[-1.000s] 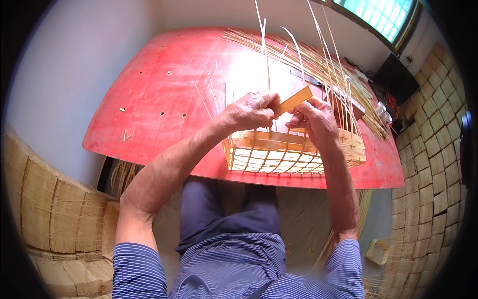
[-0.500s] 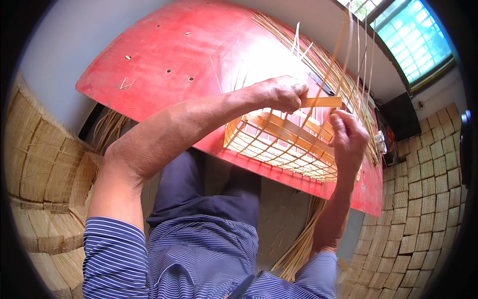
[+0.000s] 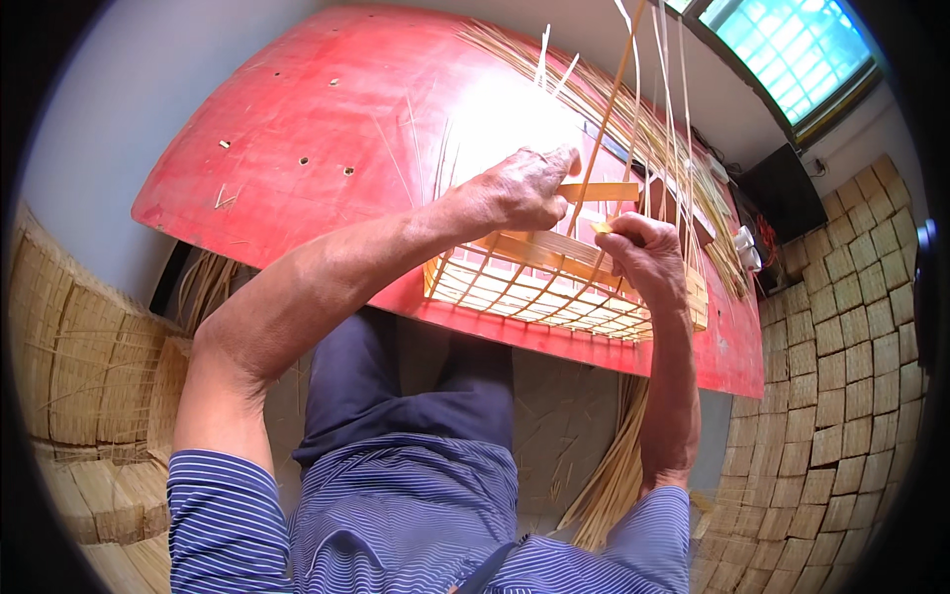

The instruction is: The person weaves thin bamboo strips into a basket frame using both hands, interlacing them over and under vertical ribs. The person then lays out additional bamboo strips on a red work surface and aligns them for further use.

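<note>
A half-woven bamboo basket [image 3: 524,297] stands on the red table [image 3: 237,168], with an open lattice side and long loose strips rising from it. Above its rim, my left hand [image 3: 529,188] is closed round a flat, wide bamboo strip [image 3: 612,192], whose free end points right. My right hand [image 3: 651,259] is at the basket's right part, thumb and fingers pinched on a small light-coloured strip end [image 3: 601,228]. One tall brown strip [image 3: 606,109] passes upright between the two hands. My left hand hides part of the basket rim.
A long bundle of thin strips [image 3: 594,89] lies along the table's far right edge, near a dark-bladed tool [image 3: 625,156]. Stacked woven baskets [image 3: 846,376] line the right side; more woven pieces [image 3: 94,346] stand at left. Another strip bundle [image 3: 616,465] hangs below the table.
My right hand has moved left, closer to my left hand, from beside the wide strip's free end to just below it. The whole view has shifted slightly.
</note>
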Demonstrator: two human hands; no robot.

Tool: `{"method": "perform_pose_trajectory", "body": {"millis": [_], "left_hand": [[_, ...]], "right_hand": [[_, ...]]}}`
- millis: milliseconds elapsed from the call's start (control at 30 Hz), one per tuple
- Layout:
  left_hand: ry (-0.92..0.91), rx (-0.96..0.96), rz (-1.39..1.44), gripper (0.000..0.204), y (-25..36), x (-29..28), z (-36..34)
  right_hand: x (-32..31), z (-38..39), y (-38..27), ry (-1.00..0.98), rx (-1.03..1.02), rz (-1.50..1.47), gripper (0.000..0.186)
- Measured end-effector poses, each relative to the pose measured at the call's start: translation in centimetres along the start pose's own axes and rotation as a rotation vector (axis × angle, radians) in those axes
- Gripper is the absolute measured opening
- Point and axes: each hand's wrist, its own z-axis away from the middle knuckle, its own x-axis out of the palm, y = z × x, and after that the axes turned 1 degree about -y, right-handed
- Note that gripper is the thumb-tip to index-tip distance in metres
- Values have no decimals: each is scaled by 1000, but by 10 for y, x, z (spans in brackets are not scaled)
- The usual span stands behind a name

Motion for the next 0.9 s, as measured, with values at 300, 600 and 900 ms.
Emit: {"method": "perform_pose_trajectory", "body": {"millis": [300,600,900], "left_hand": [[41,129,-172,100,22,26,31],[-77,34,-346,77,42,25,31],[-41,94,-333,69,35,31,35]], "right_hand": [[-19,0,35,-19,-28,-446,8],[-30,1,51,-47,-102,-586,13],[-30,2,58,-78,-152,-677,14]]}}
